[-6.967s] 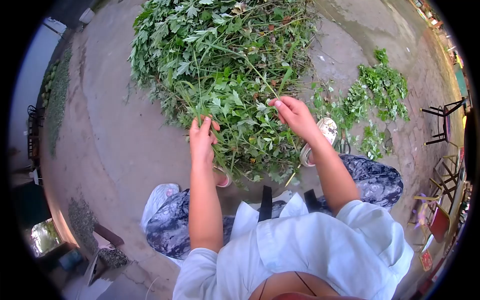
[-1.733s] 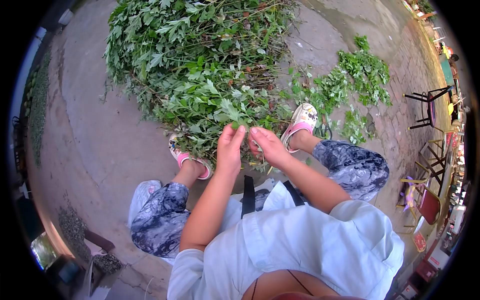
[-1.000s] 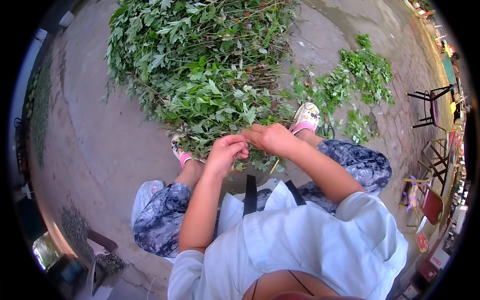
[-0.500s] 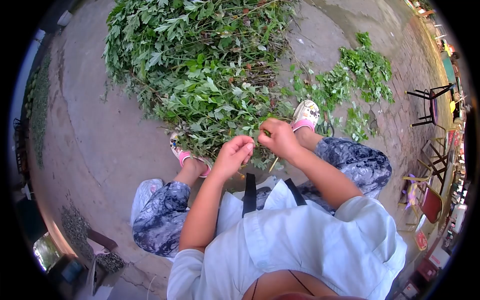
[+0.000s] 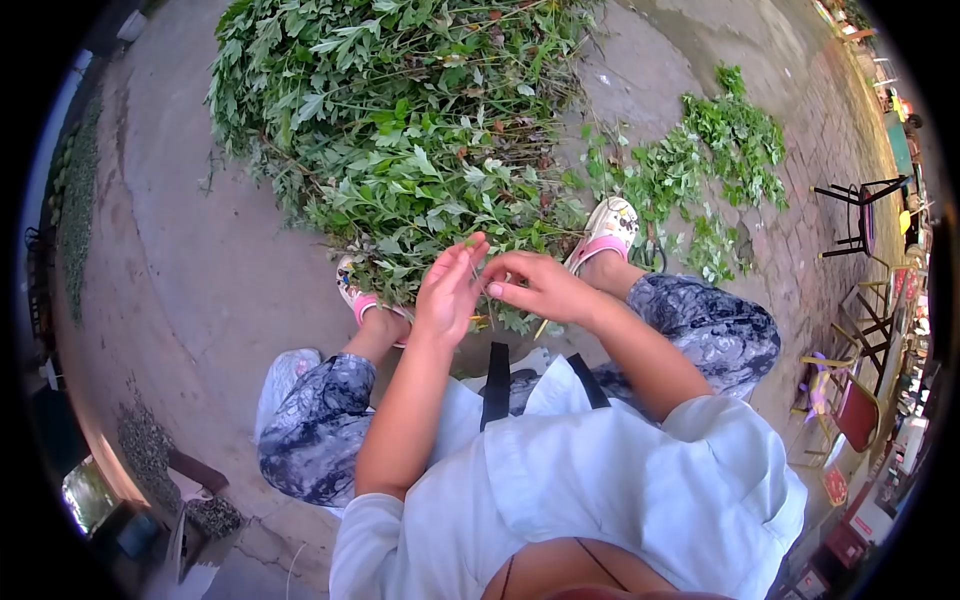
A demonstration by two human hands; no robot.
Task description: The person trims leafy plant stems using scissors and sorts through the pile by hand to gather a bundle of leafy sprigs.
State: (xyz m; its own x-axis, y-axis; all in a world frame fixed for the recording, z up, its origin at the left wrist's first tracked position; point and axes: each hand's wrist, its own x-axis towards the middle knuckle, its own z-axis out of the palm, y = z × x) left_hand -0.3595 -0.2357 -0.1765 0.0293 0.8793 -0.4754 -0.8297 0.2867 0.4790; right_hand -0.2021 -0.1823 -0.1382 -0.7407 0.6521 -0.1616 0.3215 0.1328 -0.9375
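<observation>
My left hand [image 5: 449,292] is raised in front of the near edge of a big heap of leafy green stems [image 5: 400,150], its fingers close together around a thin stem. Beside it on the right, my right hand [image 5: 535,285] has its fingers curled toward the left palm, with thumb and forefinger near the same thin stem. Whether the right fingertips grip it is too small to tell. Both hands are between my two patterned clogs [image 5: 612,222].
A smaller scatter of green leaves [image 5: 740,150] lies on the concrete to the right. Further right stand a dark-framed chair [image 5: 862,215] and a folding chair with a red seat [image 5: 857,413]. A white bag [image 5: 285,385] rests by my left knee.
My left hand has moved up and turned, its fingers now pointing upward. The right hand has shifted slightly down and left, with its fingers less tightly closed.
</observation>
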